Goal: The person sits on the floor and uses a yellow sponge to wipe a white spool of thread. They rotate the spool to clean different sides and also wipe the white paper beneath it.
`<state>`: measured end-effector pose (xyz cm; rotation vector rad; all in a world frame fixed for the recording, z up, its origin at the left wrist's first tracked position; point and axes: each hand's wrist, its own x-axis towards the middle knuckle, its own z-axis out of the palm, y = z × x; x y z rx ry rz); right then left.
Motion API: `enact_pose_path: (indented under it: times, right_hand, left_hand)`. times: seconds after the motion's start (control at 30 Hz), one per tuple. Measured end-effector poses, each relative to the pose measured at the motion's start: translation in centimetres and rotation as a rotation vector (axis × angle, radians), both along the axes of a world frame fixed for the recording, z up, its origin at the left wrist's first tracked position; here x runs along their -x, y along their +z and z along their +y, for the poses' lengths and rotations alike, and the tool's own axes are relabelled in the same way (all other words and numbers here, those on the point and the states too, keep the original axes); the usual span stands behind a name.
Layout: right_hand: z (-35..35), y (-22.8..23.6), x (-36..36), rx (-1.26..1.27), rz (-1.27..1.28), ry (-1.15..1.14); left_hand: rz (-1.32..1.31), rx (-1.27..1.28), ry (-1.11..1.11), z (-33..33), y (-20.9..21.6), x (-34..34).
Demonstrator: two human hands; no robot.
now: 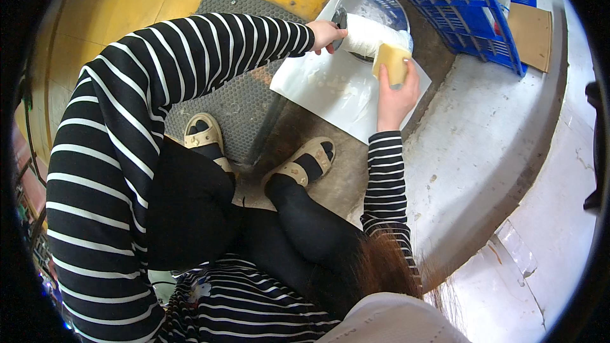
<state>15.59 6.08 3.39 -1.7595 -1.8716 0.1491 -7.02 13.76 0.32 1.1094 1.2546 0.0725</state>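
My left hand (326, 35) is closed on the dark grey, round end of a white cylindrical thing (367, 35); what kind of thing it is I cannot make out. My right hand (398, 93) grips a yellow sponge (392, 63), held up at the right end of the white cylinder. Both are over a round basin (401, 9) with a pale rim and some blue inside. Beneath the basin lies a white sheet (356, 111), wet and smeared with pale, shiny patches. The cylinder hides part of the basin.
A blue plastic crate (470, 22) stands tilted at the far right, with several green and white items behind it and a brown cardboard piece (530, 35) alongside. A grey textured mat (238, 111) lies left of the sheet. A raised white ledge (464, 146) curves along the right.
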Motion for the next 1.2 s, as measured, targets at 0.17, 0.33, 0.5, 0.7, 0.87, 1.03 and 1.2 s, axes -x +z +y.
enact_pose_path:
  times: [0.17, 0.33, 0.5, 0.7, 0.87, 1.03, 1.2]
  right_hand:
    - [-2.0, -0.6, 0.7, 0.098, -0.006, -0.058]
    - [-3.0, -1.0, 0.5, 0.109, -0.043, -0.033]
    - [-2.7, -0.3, 0.1, 0.054, -0.069, 0.017]
    - [-3.4, 0.6, -1.8, 0.116, 0.165, -0.198]
    - [-3.2, 0.6, -4.8, 0.061, 0.391, -0.293]
    - [-3.2, 0.7, -6.7, 0.059, 0.466, -0.378]
    - [-3.5, 0.9, -7.3, 0.060, 0.455, -0.387]
  left_hand:
    - [-0.023, -0.045, 0.029, -0.4, -0.1, -0.2]
    - [-0.003, -0.005, 0.019, -0.2, -0.4, -0.3]
    - [-0.013, 0.023, 0.065, 0.1, -1.1, -0.2]
    - [-0.229, -0.111, 0.650, -1.6, -0.4, -0.5]
    - [-0.317, 0.213, 0.902, -0.6, 0.4, -0.9]
    - [-0.233, 0.232, 0.625, -0.8, 0.3, -0.6]
    - [-0.297, 0.247, 0.599, -1.1, 0.3, -1.3]
